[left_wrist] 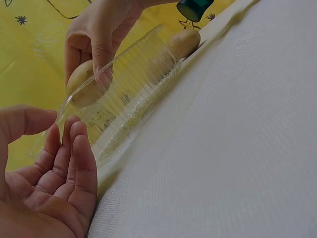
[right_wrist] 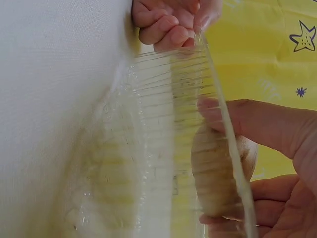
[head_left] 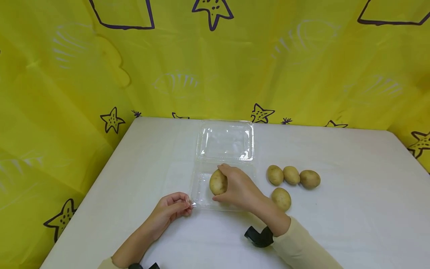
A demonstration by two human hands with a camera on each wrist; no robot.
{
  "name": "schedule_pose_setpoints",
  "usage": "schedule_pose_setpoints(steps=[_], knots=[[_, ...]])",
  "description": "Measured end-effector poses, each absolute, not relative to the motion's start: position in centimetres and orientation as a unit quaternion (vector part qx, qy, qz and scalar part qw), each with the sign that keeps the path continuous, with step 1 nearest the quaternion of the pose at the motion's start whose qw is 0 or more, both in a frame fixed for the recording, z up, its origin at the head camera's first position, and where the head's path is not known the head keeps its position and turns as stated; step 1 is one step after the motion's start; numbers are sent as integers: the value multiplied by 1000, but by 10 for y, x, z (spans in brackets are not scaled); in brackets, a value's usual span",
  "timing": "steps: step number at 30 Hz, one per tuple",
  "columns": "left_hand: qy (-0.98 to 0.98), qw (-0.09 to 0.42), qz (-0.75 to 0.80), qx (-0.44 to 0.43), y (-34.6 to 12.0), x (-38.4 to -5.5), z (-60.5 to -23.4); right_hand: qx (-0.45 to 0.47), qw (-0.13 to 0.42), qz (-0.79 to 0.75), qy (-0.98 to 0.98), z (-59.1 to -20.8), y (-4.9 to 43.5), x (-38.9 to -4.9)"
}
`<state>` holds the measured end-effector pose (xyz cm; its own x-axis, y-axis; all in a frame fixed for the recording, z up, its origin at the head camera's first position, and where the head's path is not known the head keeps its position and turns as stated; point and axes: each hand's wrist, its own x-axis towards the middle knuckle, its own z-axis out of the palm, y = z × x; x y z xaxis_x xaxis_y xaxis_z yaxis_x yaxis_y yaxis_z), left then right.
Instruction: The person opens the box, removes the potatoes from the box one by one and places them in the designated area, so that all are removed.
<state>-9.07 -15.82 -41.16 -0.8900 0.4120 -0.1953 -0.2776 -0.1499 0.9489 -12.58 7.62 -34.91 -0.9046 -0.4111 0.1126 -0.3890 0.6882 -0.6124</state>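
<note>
An opened clear plastic clamshell container (head_left: pixel 201 186) lies on the table, its lid (head_left: pixel 226 142) folded back toward the curtain. My left hand (head_left: pixel 174 207) pinches the container's near left corner between thumb and forefinger; in the left wrist view the other fingers of this hand (left_wrist: pixel 54 178) are loosely bent. My right hand (head_left: pixel 240 186) grips a potato (head_left: pixel 217 183) between thumb and fingers, over the container's base. Through the ribbed clear wall (right_wrist: pixel 163 99) in the right wrist view, that potato (right_wrist: pixel 215 168) shows behind the rim. Whether it touches the container's bottom I cannot tell.
Right of the container, three potatoes sit in a row: a left one (head_left: pixel 275 175), a middle one (head_left: pixel 291 175) and a right one (head_left: pixel 309 179). Another potato (head_left: pixel 281 198) lies nearer, beside my right forearm. A yellow patterned curtain (head_left: pixel 215 74) hangs behind the white table (head_left: pixel 352 209).
</note>
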Motion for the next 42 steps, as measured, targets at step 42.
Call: schedule_pose_setpoints(steps=[42], knots=[[611, 225, 754, 86, -161, -91, -413, -210, -40, -329, 920, -334, 183, -96]])
